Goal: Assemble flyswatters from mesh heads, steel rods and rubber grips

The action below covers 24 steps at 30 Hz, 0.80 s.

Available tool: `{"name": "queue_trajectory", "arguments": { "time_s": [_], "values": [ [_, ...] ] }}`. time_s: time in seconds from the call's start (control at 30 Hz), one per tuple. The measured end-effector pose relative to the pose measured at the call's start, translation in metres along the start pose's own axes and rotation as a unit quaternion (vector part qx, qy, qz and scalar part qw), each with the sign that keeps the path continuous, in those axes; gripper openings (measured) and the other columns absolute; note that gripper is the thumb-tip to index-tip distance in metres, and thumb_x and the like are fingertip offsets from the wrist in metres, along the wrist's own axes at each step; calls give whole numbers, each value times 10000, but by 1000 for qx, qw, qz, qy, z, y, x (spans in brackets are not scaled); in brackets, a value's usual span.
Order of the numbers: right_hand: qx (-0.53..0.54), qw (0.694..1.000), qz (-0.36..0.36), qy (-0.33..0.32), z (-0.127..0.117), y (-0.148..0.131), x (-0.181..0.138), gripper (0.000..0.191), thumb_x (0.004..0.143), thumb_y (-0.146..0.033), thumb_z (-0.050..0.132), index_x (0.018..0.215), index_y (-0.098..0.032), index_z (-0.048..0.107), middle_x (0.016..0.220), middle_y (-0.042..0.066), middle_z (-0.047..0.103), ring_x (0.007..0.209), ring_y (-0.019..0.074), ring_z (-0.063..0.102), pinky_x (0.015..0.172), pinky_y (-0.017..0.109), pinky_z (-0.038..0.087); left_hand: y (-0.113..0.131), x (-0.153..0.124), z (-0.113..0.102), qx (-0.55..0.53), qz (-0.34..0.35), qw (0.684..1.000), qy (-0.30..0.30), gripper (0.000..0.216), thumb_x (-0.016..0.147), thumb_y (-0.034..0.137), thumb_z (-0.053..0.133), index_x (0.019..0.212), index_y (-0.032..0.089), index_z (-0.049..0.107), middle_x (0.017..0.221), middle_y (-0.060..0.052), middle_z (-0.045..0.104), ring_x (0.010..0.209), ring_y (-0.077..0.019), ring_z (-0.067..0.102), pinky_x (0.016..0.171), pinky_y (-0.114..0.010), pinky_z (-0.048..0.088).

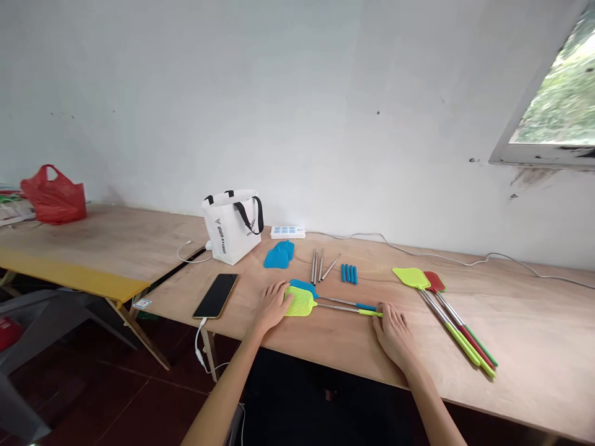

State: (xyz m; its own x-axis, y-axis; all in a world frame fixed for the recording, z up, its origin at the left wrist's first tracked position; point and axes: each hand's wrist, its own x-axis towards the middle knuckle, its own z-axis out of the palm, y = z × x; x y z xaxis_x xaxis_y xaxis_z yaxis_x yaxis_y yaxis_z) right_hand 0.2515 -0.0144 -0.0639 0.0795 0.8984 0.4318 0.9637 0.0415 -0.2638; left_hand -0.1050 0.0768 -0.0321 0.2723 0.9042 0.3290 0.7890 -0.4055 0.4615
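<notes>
Two fly swatters lie side by side on the table, between my hands. The nearer is a yellow-green fly swatter (300, 301) with a perforated head; it partly covers the blue fly swatter (304, 287) behind it. Both have metal rods and coloured grips pointing right. My left hand (273, 305) rests at the left edge of the heads, fingers extended and thumb touching the yellow-green one. At the handle ends lies my right hand (395, 331), fingers laid on the table and touching the grips. Behind are loose blue swatter heads (279, 254), several metal rods (320, 266) and blue grips (349, 274).
To the right lie more fly swatters (449, 319), yellow-green and red. A phone (216, 296) with a white cable is at left. A white bag (235, 230) and a power strip (288, 232) stand along the wall. A red plastic bag (56, 197) sits farther left.
</notes>
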Motion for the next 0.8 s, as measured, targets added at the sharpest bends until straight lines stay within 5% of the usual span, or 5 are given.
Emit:
{"name": "queue_trajectory", "arguments": {
  "time_s": [0.43,0.8],
  "values": [
    [8,1000,-12,27,-2,-5,0,339,1016,-561,329,1055,-247,452,1126,90,645,1192,304,574,1024,483,369,4,0,-3,51,6,999,-10,408,1022,384,377,1355,219,544,1454,-113,555,1344,-300,492,1131,-468,358],
    [1,1000,-11,19,-2,-2,1,342,1014,-565,322,1016,-254,464,1069,75,648,1094,296,603,1012,477,367,4,-1,-2,76,17,997,-4,397,1035,378,368,1359,228,542,1438,-102,563,1334,-285,500,1125,-459,379]
  ]
}}
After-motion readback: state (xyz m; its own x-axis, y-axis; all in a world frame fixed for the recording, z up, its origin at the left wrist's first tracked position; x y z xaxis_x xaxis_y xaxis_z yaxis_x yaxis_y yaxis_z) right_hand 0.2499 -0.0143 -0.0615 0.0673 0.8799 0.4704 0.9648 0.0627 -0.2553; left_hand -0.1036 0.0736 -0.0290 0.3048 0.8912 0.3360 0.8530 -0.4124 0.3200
